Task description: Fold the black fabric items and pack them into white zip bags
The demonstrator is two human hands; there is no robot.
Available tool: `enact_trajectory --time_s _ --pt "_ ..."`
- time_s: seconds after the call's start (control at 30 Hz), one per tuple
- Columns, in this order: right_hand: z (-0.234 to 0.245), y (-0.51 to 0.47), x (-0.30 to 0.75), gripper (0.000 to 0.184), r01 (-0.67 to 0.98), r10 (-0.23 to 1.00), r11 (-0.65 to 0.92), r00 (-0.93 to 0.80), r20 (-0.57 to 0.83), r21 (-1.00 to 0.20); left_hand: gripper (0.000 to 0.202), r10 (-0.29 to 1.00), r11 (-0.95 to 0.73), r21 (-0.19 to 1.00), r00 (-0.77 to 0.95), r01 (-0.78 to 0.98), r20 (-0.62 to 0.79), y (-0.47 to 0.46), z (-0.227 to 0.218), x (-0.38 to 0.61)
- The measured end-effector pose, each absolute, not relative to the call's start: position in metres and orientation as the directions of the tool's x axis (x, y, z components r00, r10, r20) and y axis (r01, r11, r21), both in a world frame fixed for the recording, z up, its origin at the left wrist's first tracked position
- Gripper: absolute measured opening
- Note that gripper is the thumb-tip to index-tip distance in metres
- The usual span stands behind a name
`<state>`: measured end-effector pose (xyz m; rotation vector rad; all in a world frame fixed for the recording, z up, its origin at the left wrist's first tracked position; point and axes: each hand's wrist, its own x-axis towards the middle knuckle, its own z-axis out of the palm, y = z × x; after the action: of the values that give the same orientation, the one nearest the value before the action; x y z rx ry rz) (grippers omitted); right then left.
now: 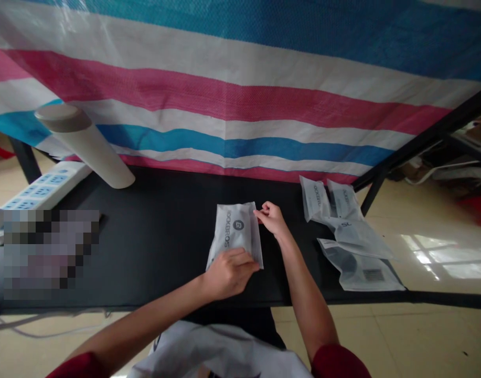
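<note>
White frosted plastic packet [237, 231] with dark printed lettering: flat on a matte black tabletop [165, 236], directly ahead of the wearer, long axis close to 12-to-6. Left hand [228, 273]: nearer of the two to the packet's bulk, arriving from 7 o'clock and lying across its lower end, fingers together and gently curled, not spread. Contact confirmed; firmness of grip not determinable, thumb out of sight. Right hand [274, 219]: at the packet's 2 o'clock, arriving from 5 o'clock, curled fingers [264, 209] closed to a pinch on the upper right corner. Further white plastic packets [352, 231]: overlapping at 3 o'clock, just beyond the right hand, untouched. Pale cylindrical tube [93, 152] and white power strip [43, 186]: at 10 o'clock, well apart from both hands. Pink, white and blue striped woven sheet [224, 131]: hanging at 12 o'clock behind the tabletop. Pixelated patch at 9 o'clock: contents unreadable.
</note>
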<state>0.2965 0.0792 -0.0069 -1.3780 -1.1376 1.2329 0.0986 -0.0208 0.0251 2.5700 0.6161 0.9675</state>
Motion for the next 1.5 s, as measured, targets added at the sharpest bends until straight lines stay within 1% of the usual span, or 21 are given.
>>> enact_trajectory --time_s 0.07,0.13,0.27,0.37,0.47,0.53,0.57,0.67,0.73,0.77,0.83,0.87,0.9,0.93,0.97,1.07,1.17,1.23,1.37,1.43,1.5 --pt "-0.01 0.083 0.301 0.058 0.031 0.985 -0.121 0.125 -0.116 -0.992 0.022 0.492 -0.849 0.468 0.691 0.246 0.529 -0.037 0.027 0.097" --pt "-0.012 0.084 0.299 0.056 0.026 0.986 -0.091 0.143 -0.086 -0.996 0.022 0.523 -0.823 0.503 0.696 0.263 0.492 -0.046 0.026 0.091" --pt "-0.015 0.082 0.285 0.045 0.11 0.996 -0.048 0.077 -0.04 -0.993 0.022 0.657 -0.724 0.559 0.651 0.404 0.38 -0.051 0.016 0.076" --pt "-0.013 0.079 0.28 0.04 0.13 0.999 -0.045 0.025 -0.042 -0.991 0.022 0.745 -0.654 0.553 0.564 0.515 0.356 -0.047 0.007 0.058" --pt "-0.009 0.078 0.282 0.036 0.132 1.0 -0.028 0.012 -0.026 -0.991 0.025 0.798 -0.603 0.48 0.49 0.638 0.351 -0.03 0.002 0.027" --pt "-0.004 0.078 0.284 0.035 0.138 1.0 -0.012 0.014 -0.01 -0.99 0.028 0.818 -0.57 0.382 0.454 0.728 0.354 -0.011 0.001 0.0" --pt "0.0 0.076 0.285 0.035 0.134 1.0 -0.006 0.018 -0.004 -0.991 0.028 0.839 -0.529 0.325 0.425 0.784 0.34 -0.001 0.001 -0.013" --pt "0.018 0.061 0.288 0.033 0.099 0.998 0.033 0.053 0.038 -0.995 0.031 0.918 -0.327 0.198 0.261 0.924 0.3 0.025 0.002 -0.044" --pt "0.035 0.039 0.297 0.031 0.109 0.987 0.103 0.113 0.115 -0.989 0.04 0.938 -0.227 0.146 0.176 0.963 0.298 0.035 0.002 -0.055" --pt "0.044 0.024 0.304 0.029 0.146 0.971 0.15 0.162 0.173 -0.978 0.045 0.942 -0.188 0.133 0.14 0.973 0.306 0.037 0.002 -0.057" --pt "0.06 -0.01 0.326 0.026 0.313 0.904 0.22 0.29 0.313 -0.924 0.052 0.944 -0.132 0.127 0.086 0.983 0.317 0.038 0.0 -0.058" --pt "0.066 -0.028 0.34 0.025 0.418 0.845 0.226 0.365 0.39 -0.88 0.054 0.946 -0.116 0.131 0.069 0.985 0.316 0.037 -0.001 -0.058" --pt "0.07 -0.046 0.355 0.024 0.509 0.774 0.195 0.446 0.45 -0.838 0.055 0.949 -0.107 0.137 0.06 0.985 0.31 0.035 -0.002 -0.057" --pt "0.072 -0.065 0.371 0.025 0.567 0.704 0.143 0.517 0.486 -0.811 0.057 0.953 -0.103 0.144 0.056 0.984 0.299 0.034 -0.004 -0.057" --pt "0.071 -0.083 0.386 0.027 0.582 0.643 0.09 0.586 0.493 -0.808 0.059 0.956 -0.098 0.151 0.051 0.984 0.289 0.033 -0.006 -0.057" --pt "0.057 -0.132 0.425 0.037 0.459 0.559 -0.036 0.745 0.363 -0.887 0.067 0.965 -0.058 0.168 0.012 0.984 0.263 0.034 -0.014 -0.059" --pt "0.033 -0.162 0.448 0.047 0.363 0.524 -0.156 0.819 0.234 -0.919 0.075 0.972 -0.023 0.168 -0.017 0.986 0.235 0.038 -0.02 -0.061" --pt "0.019 -0.168 0.456 0.052 0.342 0.518 -0.211 0.834 0.192 -0.916 0.078 0.974 -0.014 0.166 -0.024 0.986 0.224 0.04 -0.022 -0.062" --pt "0.007 -0.157 0.457 0.065 0.36 0.541 -0.321 0.829 0.143 -0.876 0.081 0.973 -0.017 0.17 -0.023 0.985 0.229 0.041 -0.022 -0.063" --pt "0.005 -0.147 0.453 0.069 0.344 0.542 -0.385 0.835 0.092 -0.856 0.08 0.972 -0.015 0.177 -0.028 0.984 0.234 0.04 -0.021 -0.064" --pt "0.002 -0.139 0.447 0.069 0.363 0.528 -0.449 0.845 0.085 -0.817 0.08 0.971 -0.013 0.184 -0.032 0.983 0.237 0.039 -0.021 -0.063"
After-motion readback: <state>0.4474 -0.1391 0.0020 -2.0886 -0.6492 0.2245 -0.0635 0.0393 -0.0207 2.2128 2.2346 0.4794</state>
